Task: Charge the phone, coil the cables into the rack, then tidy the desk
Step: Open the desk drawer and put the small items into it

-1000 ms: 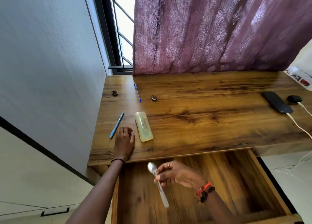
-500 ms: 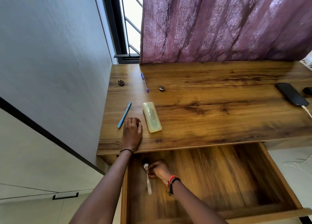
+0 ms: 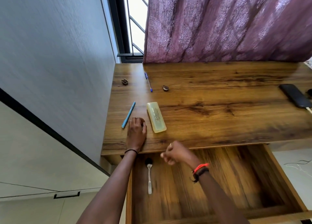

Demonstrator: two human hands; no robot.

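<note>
Since spoon (image 3: 149,174) is in drawer (image 3: 249,173) | yellow case (image 3: 156,117) on desk (image 3: 219,122) prob next, long side points away from you | ur L hand (image 3: 136,133) rests right by it, loose, empty | R hand (image 3: 175,153) farther, curled, empty

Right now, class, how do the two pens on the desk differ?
The teal pen is one solid colour and thicker; the back pen is thin, pale with dark blue ends. The teal pen lies beside the left hand; the back pen lies near the curtain. Both lie flat on the desk.
</note>
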